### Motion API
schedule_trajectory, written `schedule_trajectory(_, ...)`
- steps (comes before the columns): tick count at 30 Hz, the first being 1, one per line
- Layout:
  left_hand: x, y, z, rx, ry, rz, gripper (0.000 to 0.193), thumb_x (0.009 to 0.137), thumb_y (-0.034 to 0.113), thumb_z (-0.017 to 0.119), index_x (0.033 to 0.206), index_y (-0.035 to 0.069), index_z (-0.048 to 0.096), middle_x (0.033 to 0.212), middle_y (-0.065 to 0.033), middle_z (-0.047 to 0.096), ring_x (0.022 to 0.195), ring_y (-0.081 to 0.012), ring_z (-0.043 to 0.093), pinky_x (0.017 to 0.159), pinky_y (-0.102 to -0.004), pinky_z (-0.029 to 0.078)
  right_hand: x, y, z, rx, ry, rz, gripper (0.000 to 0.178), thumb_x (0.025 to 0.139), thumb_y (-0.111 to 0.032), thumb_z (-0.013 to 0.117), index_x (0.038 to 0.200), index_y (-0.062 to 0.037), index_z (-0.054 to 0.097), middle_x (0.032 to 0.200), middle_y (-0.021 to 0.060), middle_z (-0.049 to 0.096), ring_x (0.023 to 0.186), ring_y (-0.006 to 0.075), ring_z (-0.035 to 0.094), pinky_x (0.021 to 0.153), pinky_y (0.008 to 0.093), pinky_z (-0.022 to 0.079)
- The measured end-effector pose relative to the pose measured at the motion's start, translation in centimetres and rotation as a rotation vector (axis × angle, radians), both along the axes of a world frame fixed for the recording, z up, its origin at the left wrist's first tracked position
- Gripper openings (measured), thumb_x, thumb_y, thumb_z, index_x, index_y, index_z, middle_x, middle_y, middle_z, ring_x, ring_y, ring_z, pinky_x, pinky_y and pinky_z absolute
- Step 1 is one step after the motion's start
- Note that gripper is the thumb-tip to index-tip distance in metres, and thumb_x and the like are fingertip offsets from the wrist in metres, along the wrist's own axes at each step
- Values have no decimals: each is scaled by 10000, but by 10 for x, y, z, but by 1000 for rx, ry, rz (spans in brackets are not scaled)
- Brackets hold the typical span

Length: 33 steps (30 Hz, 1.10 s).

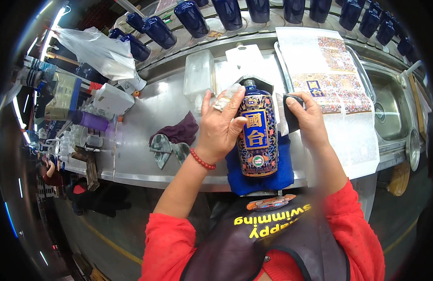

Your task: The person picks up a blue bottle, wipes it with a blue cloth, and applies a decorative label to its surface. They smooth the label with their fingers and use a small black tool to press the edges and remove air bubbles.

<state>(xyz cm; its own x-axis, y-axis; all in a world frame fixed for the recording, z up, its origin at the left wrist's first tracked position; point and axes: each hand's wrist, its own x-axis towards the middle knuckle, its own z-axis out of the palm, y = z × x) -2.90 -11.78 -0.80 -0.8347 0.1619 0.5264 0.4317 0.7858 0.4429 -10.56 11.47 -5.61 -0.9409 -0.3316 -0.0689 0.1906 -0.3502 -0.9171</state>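
A dark blue bottle point(258, 136) with an ornate, colourful label lies tilted on a blue cloth point(284, 161), its neck pointing away from me. My left hand point(220, 122) grips the bottle's left shoulder, thumb against its side. Between those fingers shows a crumpled whitish wad point(228, 92). To the bottle's right, my right hand point(310, 117) pinches a flat black scraper-like piece point(290, 112), apart from the label. A pale strip point(281, 117) shows between this piece and the bottle. An angular metal rest point(257, 79) surrounds the neck, partly hidden by it.
Printed label sheets point(333, 89) cover a tray on the right, beside a steel sink point(390, 110). A clear plastic box point(198, 72) stands behind my left hand. Purple and patterned cloths point(176, 133) lie left. Several blue bottles point(226, 14) line a conveyor at the back.
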Motion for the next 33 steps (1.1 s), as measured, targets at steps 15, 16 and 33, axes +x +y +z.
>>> schedule_trajectory(15, 72, 50, 26, -307, -230, -52, 996, 739, 413, 856, 1572, 107, 404, 1518, -209, 482, 1470, -477, 330, 1191, -628, 231, 23, 30, 2, 32, 93, -37, 225, 1039, -165, 622, 1210, -19, 643, 1025, 20, 699, 899, 59, 635, 779, 211, 505)
schedule_trajectory(16, 76, 55, 16, -335, -186, -3, 984, 734, 379, 862, 1570, 119, 414, 1519, -199, 486, 1470, -477, 333, 1191, -626, 236, 26, 31, 1, 73, 117, -27, 236, 1043, -163, 615, 1227, -17, 638, 1028, 22, 698, 905, 60, 634, 785, 211, 505)
schedule_trajectory(33, 94, 47, -36, -251, 31, 47, 709, 821, 271, 797, 1464, 83, 567, 1498, -226, 533, 1434, -456, 428, 1207, -550, 270, 72, 53, -4, 493, 574, 8, 310, 1067, -65, 511, 1361, 5, 578, 1373, 152, 632, 1071, 121, 653, 912, 280, 559)
